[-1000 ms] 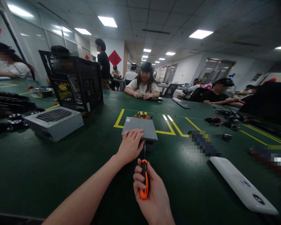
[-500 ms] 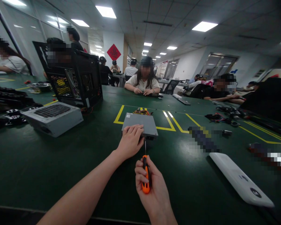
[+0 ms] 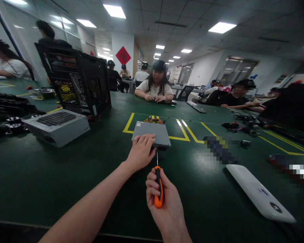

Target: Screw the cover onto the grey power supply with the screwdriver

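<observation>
A grey computer power supply unit [image 3: 152,130] lies on the green table ahead of me, with bundled coloured cables [image 3: 154,119] behind it. My left hand [image 3: 142,150] grips its near edge, fingers across the top and thumb down at the front side. In my right hand [image 3: 162,192] is a screwdriver [image 3: 158,189] with an orange and black handle, fingers wrapped round it. Its thin shaft points away from me to the front face of the power supply. The tip meets that face close to my left thumb; what it touches there is too small to make out.
Left stand a second power supply [image 3: 58,126] and a black computer case [image 3: 76,81], near a metal bowl [image 3: 43,92]. A white device [image 3: 259,192] lies at right, cables [image 3: 240,126] beyond. Across the table sits a person [image 3: 155,84]; other people are around the room.
The screwdriver handle has turned in my right fingers, showing a different side. My left hand and the power supply stay put. A person behind the computer case has moved left.
</observation>
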Tool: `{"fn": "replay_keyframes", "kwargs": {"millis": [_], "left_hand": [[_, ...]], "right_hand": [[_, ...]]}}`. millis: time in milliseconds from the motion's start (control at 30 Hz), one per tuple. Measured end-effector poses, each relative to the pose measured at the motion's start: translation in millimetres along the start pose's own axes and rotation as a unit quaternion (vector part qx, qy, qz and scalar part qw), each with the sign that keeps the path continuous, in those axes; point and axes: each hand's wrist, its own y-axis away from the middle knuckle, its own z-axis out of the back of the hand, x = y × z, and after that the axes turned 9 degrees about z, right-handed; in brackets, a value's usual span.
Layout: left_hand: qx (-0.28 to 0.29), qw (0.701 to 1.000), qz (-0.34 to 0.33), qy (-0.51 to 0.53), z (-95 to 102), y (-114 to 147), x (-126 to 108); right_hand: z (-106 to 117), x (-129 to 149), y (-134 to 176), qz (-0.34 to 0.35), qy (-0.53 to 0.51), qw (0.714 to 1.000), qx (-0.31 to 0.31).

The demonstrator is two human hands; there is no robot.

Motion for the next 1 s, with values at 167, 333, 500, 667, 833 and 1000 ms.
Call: {"fn": "replay_keyframes", "kwargs": {"millis": [167,333,500,667,833,1000], "left_hand": [[0.000,1.000,0.001,-0.002,0.6,-0.1,-0.3],[-0.002,1.000,0.002,0.000,0.8,0.2,0.2],[0.005,1.000,0.000,0.002,2.0,-0.1,-0.7],[0.003,1.000,0.000,0.003,3.3,0.0,-1.1],[0.002,1.000,0.000,0.003,2.3,-0.2,-0.9],[0.002,1.000,0.001,0.006,1.7,-0.3,-0.5]], "right_hand": [[0.2,-0.5,-0.4,0.000,0.020,1.000,-0.010],[1.9,-1.1,-0.9,0.002,-0.011,1.000,-0.008],[2.4,0.1,-0.8,-0.005,0.019,1.000,-0.005],[-0.4,0.1,0.0,0.002,-0.008,1.000,-0.028],[0.9,0.7,-0.7,-0.001,0.020,1.000,0.006],[-0.1,0.5,1.0,0.007,0.011,1.000,-0.015]]}}
